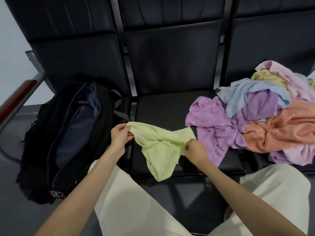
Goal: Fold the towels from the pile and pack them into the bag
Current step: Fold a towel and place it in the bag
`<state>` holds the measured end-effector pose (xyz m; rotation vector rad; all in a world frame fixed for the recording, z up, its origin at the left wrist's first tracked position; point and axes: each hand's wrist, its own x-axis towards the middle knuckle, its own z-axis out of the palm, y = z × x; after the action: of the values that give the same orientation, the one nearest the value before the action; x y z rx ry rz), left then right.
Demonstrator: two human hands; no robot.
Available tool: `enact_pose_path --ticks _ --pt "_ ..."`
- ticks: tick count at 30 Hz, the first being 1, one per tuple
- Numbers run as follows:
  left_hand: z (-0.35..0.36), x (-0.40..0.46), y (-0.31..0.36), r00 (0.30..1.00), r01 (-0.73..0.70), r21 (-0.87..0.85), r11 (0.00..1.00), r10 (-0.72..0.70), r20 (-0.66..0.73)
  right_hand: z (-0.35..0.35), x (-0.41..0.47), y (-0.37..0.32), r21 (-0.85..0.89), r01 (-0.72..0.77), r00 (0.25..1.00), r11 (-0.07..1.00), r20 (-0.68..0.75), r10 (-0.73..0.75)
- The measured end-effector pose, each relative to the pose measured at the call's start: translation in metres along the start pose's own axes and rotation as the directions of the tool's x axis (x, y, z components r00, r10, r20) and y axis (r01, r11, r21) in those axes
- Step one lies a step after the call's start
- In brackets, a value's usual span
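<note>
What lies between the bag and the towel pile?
In the head view, the middle seat, and over its front the green towel held by both hands.

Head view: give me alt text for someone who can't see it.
Both hands, left hand and right hand, hold a twisted pale green towel above a black seat. An open black bag sits to the left, and a pile of coloured towels lies to the right.

bag (pixel 68 133) left, towel pile (pixel 265 116) right
</note>
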<state>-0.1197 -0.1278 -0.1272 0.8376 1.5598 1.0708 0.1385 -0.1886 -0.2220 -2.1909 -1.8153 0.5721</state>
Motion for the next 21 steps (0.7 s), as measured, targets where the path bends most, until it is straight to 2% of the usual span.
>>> enact_pose_path --ticks 5,10,14,17,19,21 --pt "0.003 -0.008 0.002 1.0 -0.024 0.017 1.0 0.024 0.009 -0.009 0.001 0.01 0.141 0.053 0.996 0.989 0.067 -0.063" --pt "0.006 -0.015 -0.01 1.0 -0.003 0.091 0.996 0.002 0.015 0.017 -0.002 -0.009 0.032 0.099 0.977 0.995 0.189 -0.103" --pt "0.003 -0.022 -0.024 0.999 0.018 0.166 0.986 -0.023 0.029 0.028 -0.006 -0.017 -0.066 0.102 0.989 0.993 0.119 -0.094" --pt "-0.002 -0.026 -0.035 0.999 0.006 0.255 0.967 -0.017 0.041 0.033 -0.01 -0.02 -0.207 0.164 0.982 0.965 0.129 -0.139" --pt "-0.007 -0.028 -0.042 0.999 -0.019 0.324 0.946 0.007 0.039 0.032 -0.014 -0.019 -0.183 0.141 0.987 0.973 0.1 -0.124" --pt "-0.015 -0.027 -0.046 0.998 -0.051 0.371 0.927 0.057 -0.006 0.025 -0.018 -0.014 -0.058 0.059 0.998 0.997 0.019 -0.058"
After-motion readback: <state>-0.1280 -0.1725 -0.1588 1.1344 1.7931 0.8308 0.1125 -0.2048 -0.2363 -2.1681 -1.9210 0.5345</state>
